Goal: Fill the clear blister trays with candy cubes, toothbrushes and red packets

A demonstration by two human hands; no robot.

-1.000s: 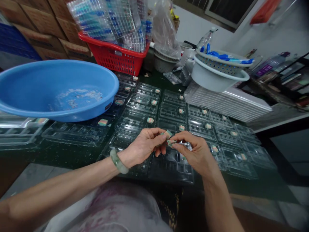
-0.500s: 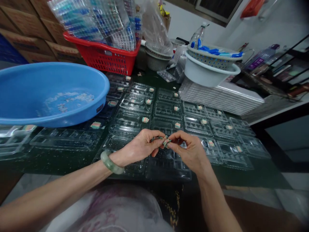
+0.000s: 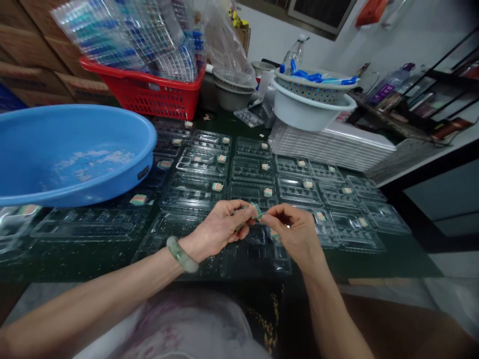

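Now my left hand (image 3: 219,231) and right hand (image 3: 294,234) meet, fingers pinching one small striped block (image 3: 256,211) above the clear trays (image 3: 258,249) on the desk (image 3: 93,249).

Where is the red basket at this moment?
In the head view the red basket stands at the far left of the table, behind the blue basin, filled with stacked clear plastic trays; a grey basket sits to its right.

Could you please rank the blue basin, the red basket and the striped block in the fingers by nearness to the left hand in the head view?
From the left hand:
1. Striped block, pinched at the fingertips, meeting the right hand.
2. Blue basin, to the left on the table.
3. Red basket, far back left, beyond the clear trays.
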